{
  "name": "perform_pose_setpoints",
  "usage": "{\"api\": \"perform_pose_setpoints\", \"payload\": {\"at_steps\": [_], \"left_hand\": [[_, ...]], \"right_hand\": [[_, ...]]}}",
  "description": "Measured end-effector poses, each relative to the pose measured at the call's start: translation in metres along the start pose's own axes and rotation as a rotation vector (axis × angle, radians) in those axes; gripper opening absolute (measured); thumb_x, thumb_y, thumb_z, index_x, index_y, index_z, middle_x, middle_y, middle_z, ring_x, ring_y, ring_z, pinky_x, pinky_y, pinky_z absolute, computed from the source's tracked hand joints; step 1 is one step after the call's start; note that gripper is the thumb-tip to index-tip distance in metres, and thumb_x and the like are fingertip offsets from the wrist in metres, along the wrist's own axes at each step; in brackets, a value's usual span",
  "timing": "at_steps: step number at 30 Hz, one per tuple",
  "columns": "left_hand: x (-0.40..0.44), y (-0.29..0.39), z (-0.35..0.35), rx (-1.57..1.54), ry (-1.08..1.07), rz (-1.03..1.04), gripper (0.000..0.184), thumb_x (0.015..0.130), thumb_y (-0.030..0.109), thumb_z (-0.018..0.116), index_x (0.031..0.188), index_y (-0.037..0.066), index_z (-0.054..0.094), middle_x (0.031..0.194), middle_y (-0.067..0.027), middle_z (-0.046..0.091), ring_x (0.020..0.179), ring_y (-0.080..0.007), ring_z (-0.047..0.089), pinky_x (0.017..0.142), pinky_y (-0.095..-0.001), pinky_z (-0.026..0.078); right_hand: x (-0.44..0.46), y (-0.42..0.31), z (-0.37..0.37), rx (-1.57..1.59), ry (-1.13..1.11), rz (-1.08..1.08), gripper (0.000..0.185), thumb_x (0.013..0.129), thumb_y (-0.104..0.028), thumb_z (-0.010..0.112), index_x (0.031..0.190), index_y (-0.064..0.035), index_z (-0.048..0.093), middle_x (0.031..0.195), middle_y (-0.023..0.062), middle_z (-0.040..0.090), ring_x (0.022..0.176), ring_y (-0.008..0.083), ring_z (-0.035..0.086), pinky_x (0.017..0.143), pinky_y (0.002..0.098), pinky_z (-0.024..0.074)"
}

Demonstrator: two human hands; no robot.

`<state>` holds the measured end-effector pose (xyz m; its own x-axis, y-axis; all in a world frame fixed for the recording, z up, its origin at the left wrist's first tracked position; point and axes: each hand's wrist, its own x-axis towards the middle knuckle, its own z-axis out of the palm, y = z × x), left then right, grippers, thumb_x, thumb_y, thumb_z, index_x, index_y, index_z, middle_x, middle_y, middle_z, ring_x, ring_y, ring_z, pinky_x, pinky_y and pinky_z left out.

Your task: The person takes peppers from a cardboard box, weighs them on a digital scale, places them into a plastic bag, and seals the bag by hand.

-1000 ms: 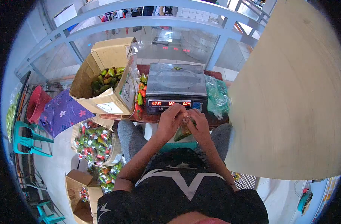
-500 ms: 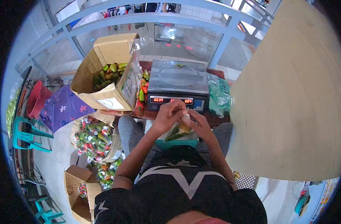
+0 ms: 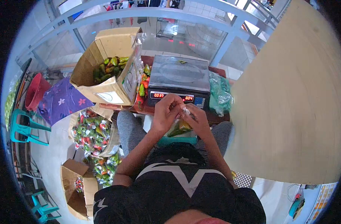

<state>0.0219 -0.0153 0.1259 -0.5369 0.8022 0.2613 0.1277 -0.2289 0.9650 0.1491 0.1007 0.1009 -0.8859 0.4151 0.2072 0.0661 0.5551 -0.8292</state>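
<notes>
My left hand and my right hand meet in front of the scale, both pinching the gathered top of a clear plastic bag. Green and orange peppers show through the bag, which hangs below my fingers above my lap. Behind my hands is the digital scale, its red digits partly covered by my left hand. A small green scrap lies on its metal plate.
An open cardboard box of peppers stands left of the scale, with loose peppers between them. Green plastic bags lie at right, beside a large board. Bagged peppers, an umbrella and another box are at lower left.
The bag of peppers has shifted slightly, and its contents show more clearly than a second ago. Both hands stay pinched at its top. The view has tilted, so the scale sits higher.
</notes>
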Motion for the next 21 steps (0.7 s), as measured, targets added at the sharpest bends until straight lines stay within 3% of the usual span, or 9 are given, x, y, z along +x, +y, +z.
{"api": "perform_pose_setpoints", "payload": {"at_steps": [3, 6, 9, 12, 17, 21], "left_hand": [[0.0, -0.002, -0.003, -0.079, -0.011, -0.076, 0.005, 0.088, 0.0, 0.059, 0.09, 0.001, 0.055, 0.079, -0.0013, 0.056, 0.069, -0.0085, 0.056, 0.061, -0.0228, 0.045], [0.0, -0.025, -0.014, 0.026, -0.1, 0.01, 0.006, 0.089, 0.003, 0.06, 0.09, 0.002, 0.054, 0.08, -0.0011, 0.057, 0.075, -0.0074, 0.056, 0.065, -0.0219, 0.045], [-0.004, -0.044, -0.016, -0.119, -0.065, -0.059, 0.007, 0.091, 0.008, 0.059, 0.09, 0.003, 0.054, 0.082, -0.0007, 0.057, 0.079, -0.0064, 0.055, 0.069, -0.0217, 0.044], [-0.011, -0.056, -0.018, -0.301, -0.012, -0.091, 0.007, 0.092, 0.011, 0.058, 0.091, 0.006, 0.054, 0.083, 0.0004, 0.058, 0.078, -0.0058, 0.055, 0.07, -0.0217, 0.044], [-0.021, -0.065, -0.03, -0.192, 0.163, -0.123, 0.01, 0.092, 0.013, 0.06, 0.091, 0.004, 0.055, 0.081, 0.0007, 0.059, 0.073, -0.006, 0.055, 0.067, -0.0211, 0.044], [-0.019, -0.072, -0.054, -0.186, 0.11, -0.01, 0.008, 0.092, 0.011, 0.059, 0.092, 0.004, 0.055, 0.086, -0.0002, 0.059, 0.079, -0.0063, 0.055, 0.069, -0.0224, 0.045]], "right_hand": [[-0.005, 0.015, 0.012, 0.042, 0.045, 0.037, 0.044, 0.09, -0.033, 0.058, 0.116, 0.0026, 0.057, 0.112, 0.0181, 0.062, 0.107, 0.0309, 0.06, 0.092, 0.0389, 0.0442], [-0.013, 0.011, 0.001, 0.324, -0.18, 0.196, 0.046, 0.091, -0.033, 0.059, 0.121, 0.0016, 0.054, 0.111, 0.0118, 0.06, 0.107, 0.0216, 0.057, 0.094, 0.0353, 0.0428], [-0.017, 0.011, -0.005, 0.55, -0.336, 0.261, 0.051, 0.09, -0.035, 0.061, 0.126, -0.0012, 0.05, 0.115, 0.0082, 0.057, 0.107, 0.0181, 0.054, 0.095, 0.0346, 0.0419], [-0.015, 0.011, -0.007, 0.553, -0.398, 0.265, 0.063, 0.085, -0.03, 0.067, 0.136, -0.0029, 0.04, 0.126, 0.009, 0.049, 0.113, 0.0185, 0.048, 0.1, 0.0359, 0.0368], [-0.013, 0.011, 0.015, 0.466, -0.367, 0.226, 0.067, 0.082, -0.038, 0.07, 0.134, -0.004, 0.044, 0.125, 0.0131, 0.053, 0.116, 0.0217, 0.051, 0.1, 0.036, 0.0386], [-0.003, 0.008, 0.023, 0.411, -0.362, 0.178, 0.068, 0.082, -0.038, 0.071, 0.136, -0.0073, 0.044, 0.123, 0.0136, 0.054, 0.114, 0.0221, 0.053, 0.1, 0.0372, 0.0396]]}}
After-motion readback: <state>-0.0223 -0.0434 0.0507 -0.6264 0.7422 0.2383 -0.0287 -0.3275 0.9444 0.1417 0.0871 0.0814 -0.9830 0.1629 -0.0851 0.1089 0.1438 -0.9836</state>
